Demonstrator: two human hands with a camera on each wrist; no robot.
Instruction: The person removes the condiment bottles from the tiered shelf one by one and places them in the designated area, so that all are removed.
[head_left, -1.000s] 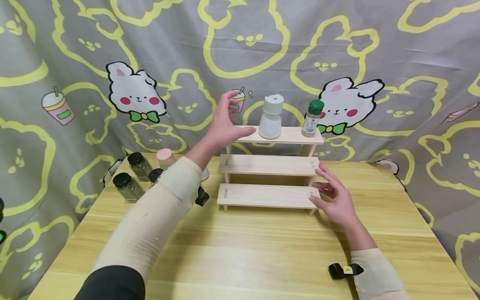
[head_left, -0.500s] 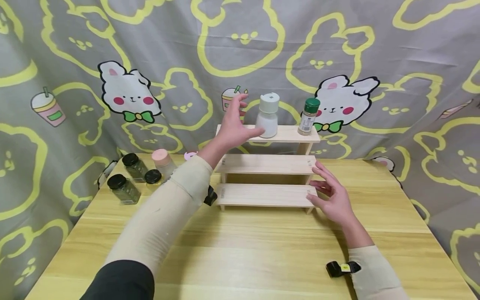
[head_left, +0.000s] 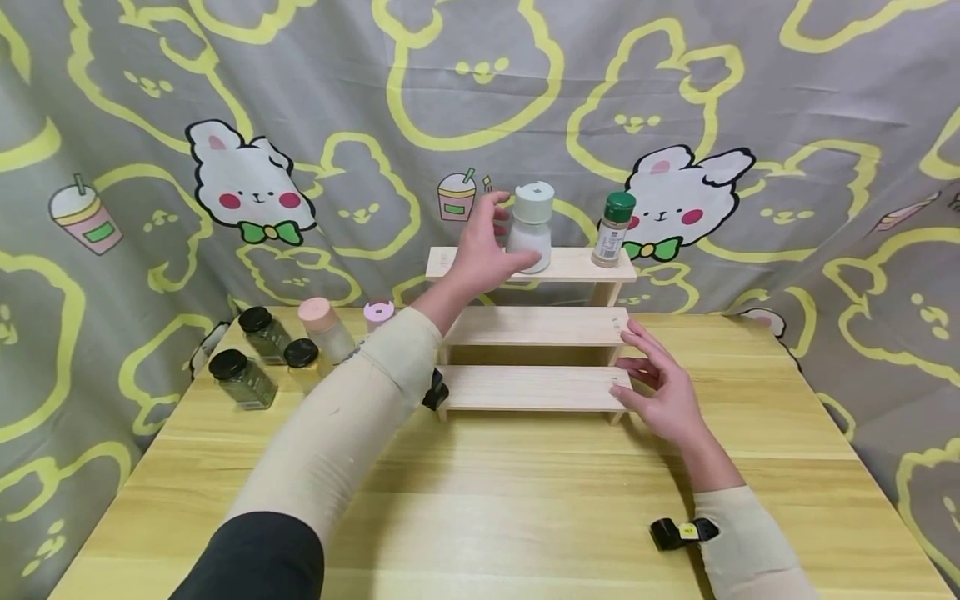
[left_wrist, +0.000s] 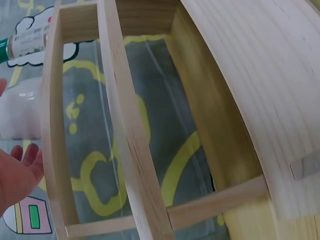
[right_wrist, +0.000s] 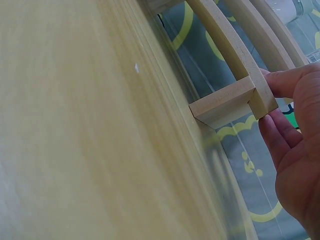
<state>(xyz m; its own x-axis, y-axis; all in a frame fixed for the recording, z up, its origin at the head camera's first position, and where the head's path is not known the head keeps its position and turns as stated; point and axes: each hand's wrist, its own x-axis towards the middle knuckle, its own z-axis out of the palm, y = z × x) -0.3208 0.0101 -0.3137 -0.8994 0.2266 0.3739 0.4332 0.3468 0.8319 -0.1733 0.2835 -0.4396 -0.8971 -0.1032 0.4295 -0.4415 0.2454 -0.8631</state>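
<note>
A three-tier wooden shelf point(head_left: 525, 389) stands on the table. On its top tier sits a white bottle point(head_left: 530, 242) with a pale green-white cap. My left hand point(head_left: 483, 260) is around the bottle's left side, thumb across its front and fingers spread; the left wrist view shows a gap between fingers and bottle point(left_wrist: 21, 110). To the right on the same tier stands a small spice jar point(head_left: 613, 233) with a green cap. My right hand point(head_left: 663, 387) grips the right end of the lowest tier, the thumb and fingers on either side of the board point(right_wrist: 257, 92).
At the table's back left stand two black-capped jars of dark herbs point(head_left: 243, 382), a smaller black-capped jar point(head_left: 303, 362), a pink-capped bottle point(head_left: 326, 327) and a lilac-capped one point(head_left: 378, 313), partly behind the left sleeve. A patterned curtain point(head_left: 337, 67) hangs behind the table.
My left hand has moved right along the top tier, from left of the white bottle to around it. The right hand stays at the shelf's end. The view has shifted slightly.
</note>
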